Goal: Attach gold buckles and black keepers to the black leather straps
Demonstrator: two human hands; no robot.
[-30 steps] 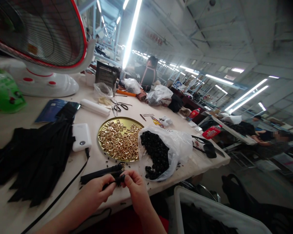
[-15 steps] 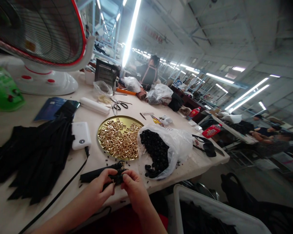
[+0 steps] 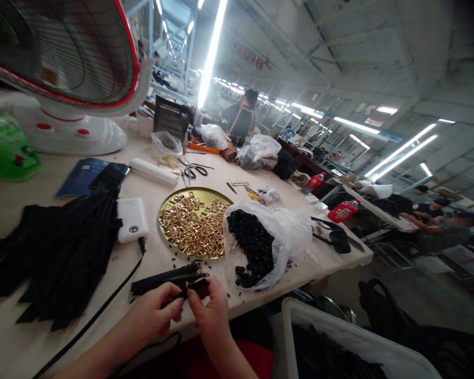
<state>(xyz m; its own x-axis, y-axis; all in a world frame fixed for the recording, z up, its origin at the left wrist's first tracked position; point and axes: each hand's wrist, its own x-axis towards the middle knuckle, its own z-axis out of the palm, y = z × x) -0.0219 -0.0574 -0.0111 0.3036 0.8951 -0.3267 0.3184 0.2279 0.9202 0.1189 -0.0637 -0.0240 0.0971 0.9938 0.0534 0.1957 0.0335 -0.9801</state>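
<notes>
We note the two hands working low over the near edge of the table (image 3: 205, 173), a dark strap (image 3: 198, 285) held between them. Left hand (image 3: 161, 308): grip closed in a pinch of thumb and fingers on the strap; it sits about where it was half a second ago. Right hand (image 3: 211, 305): grip also pinched, thumb tip now drawn leftward, close against the left fingertips, where we previously see a wider space between. The strap's end now lies across the right fingers, and a small gold glint shows at the meeting point; its exact shape we cannot make out. More black straps (image 3: 161, 279) lie just beyond the hands, unmoved. Farther back, the round tray (image 3: 213, 195) of gold buckles (image 3: 193, 231) and the plastic bag (image 3: 292, 231) of black pieces (image 3: 256, 247) match the earlier frame.
</notes>
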